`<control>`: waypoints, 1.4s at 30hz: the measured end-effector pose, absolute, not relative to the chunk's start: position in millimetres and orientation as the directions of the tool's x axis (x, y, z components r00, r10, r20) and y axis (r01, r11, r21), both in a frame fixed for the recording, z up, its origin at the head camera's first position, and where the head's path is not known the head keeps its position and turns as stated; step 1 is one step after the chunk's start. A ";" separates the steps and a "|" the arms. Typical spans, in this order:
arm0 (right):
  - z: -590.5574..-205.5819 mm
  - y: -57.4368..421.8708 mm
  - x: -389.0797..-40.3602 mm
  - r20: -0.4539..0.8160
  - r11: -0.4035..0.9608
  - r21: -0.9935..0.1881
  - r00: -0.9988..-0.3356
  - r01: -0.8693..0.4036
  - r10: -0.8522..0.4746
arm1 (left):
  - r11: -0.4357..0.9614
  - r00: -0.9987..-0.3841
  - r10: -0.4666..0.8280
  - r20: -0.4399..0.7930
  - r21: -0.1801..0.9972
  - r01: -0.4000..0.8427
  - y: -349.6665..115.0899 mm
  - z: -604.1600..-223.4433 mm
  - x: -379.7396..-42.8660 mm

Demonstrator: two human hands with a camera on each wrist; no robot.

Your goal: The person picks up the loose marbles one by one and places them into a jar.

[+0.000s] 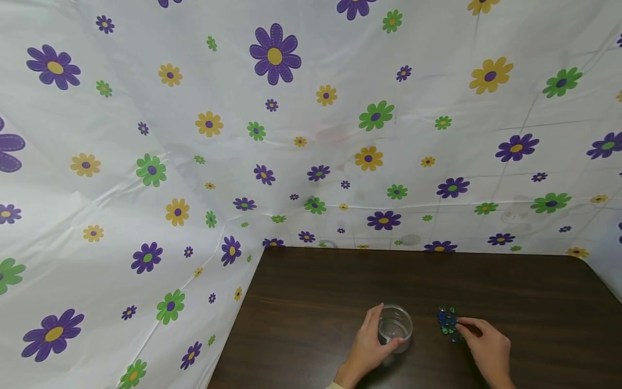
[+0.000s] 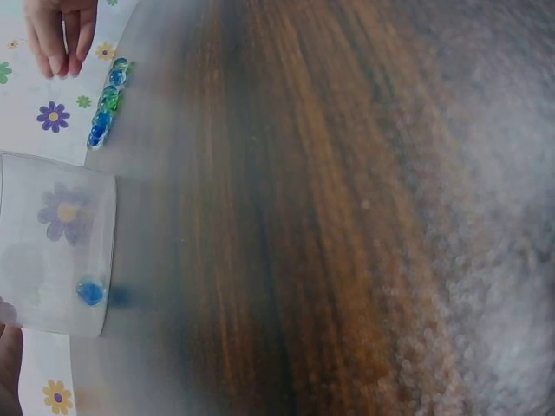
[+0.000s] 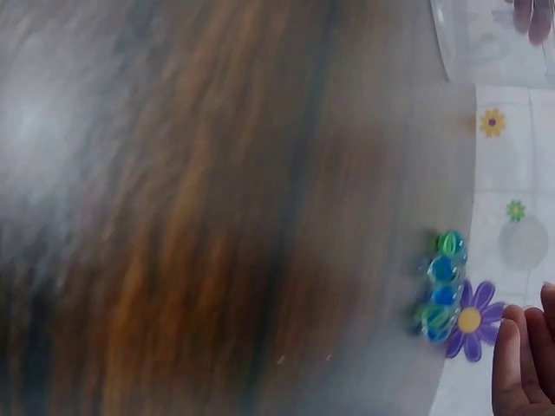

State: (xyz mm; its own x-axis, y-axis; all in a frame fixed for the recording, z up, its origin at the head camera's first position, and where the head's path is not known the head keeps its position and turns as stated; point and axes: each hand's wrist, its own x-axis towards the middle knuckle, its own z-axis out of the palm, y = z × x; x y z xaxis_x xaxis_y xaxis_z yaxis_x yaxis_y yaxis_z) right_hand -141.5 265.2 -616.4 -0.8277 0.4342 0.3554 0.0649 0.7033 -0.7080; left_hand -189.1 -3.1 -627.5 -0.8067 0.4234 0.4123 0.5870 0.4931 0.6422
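Note:
My left hand [image 1: 365,346] grips a clear glass cup [image 1: 401,309] from its left side, thumb at the near side and fingers at the far side. Inside it, at the bottom, lies one blue marble [image 2: 90,292], seen through the wall in the left wrist view. To the right of the cup, a cluster of blue and green glass marbles [image 1: 446,321] lies on the table. My right hand [image 1: 489,346] hovers over the cluster's right side, thumb and fingers pointing toward it. The wrist views show its fingertips apart from the marbles, with nothing visible between them.
The dark wood table [image 1: 311,286] carries the cup and marbles. Behind it and along its left side hangs a white sheet [image 1: 301,119] printed with purple, green and yellow flowers. The table's far edge [image 1: 413,250] meets this sheet.

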 end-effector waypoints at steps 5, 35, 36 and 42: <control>-621.0 275.5 -139.3 0.347 0.720 -0.687 -0.825 0.100 0.446 | 0.494 -0.807 0.419 0.416 0.641 0.587 -2.7 -629.4 -189.3; -629.1 288.4 -138.7 0.059 0.659 -0.715 -0.919 0.233 0.390 | 0.503 -0.804 0.417 0.425 0.629 0.593 -2.8 -629.5 -190.4; -628.9 288.3 -138.8 0.059 0.660 -0.715 -0.921 0.230 0.384 | 0.502 -0.803 0.417 0.426 0.628 0.594 -2.9 -629.9 -190.5; -627.4 287.4 -138.2 0.065 0.679 -0.705 -0.934 0.206 0.351 | 0.503 -0.803 0.413 0.431 0.626 0.595 -2.8 -630.7 -190.2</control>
State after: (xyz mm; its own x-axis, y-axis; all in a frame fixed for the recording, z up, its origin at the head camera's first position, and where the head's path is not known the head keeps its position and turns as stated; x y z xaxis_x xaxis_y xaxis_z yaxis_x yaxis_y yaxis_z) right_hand -138.2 287.4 -627.4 -0.9342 0.3508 0.0652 0.2056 0.6786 -0.7052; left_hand -190.2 -2.8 -630.7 -0.8026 0.4128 0.4307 0.5951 0.5034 0.6264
